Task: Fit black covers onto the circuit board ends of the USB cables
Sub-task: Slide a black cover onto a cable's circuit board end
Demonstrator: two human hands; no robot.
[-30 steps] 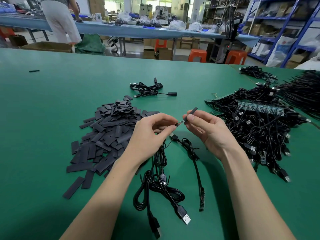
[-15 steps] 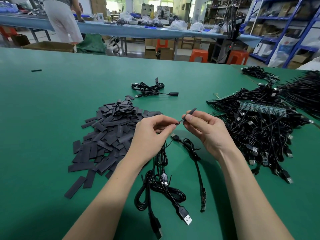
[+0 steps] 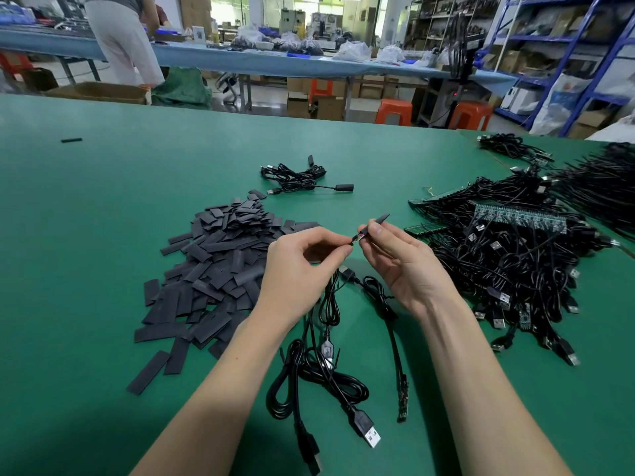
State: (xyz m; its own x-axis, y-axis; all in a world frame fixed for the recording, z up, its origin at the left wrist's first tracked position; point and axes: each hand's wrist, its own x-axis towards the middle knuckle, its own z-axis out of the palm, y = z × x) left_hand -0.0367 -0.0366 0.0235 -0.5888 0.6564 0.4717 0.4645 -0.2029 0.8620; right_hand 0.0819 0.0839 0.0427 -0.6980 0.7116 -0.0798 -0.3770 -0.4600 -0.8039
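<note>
My left hand (image 3: 302,269) pinches the circuit board end (image 3: 356,238) of a black USB cable (image 3: 330,304), which hangs down to the green table (image 3: 103,207). My right hand (image 3: 405,266) pinches a flat black cover (image 3: 378,221) that points up and to the right. The cover's near end meets the board tip between my fingertips. How far the board sits inside the cover is hidden by my fingers. A big heap of loose black covers (image 3: 220,262) lies left of my hands. A large tangle of USB cables (image 3: 515,262) with circuit boards lies to the right.
Near me lie loose cables with USB plugs (image 3: 366,431) and one with a bare circuit board end (image 3: 402,400). A coiled cable (image 3: 295,178) lies farther back. A stray cover (image 3: 71,140) rests far left. A person (image 3: 120,39) stands at a long table behind.
Both hands have stayed almost still, holding the cover against the board tip. The view has shifted only slightly.
</note>
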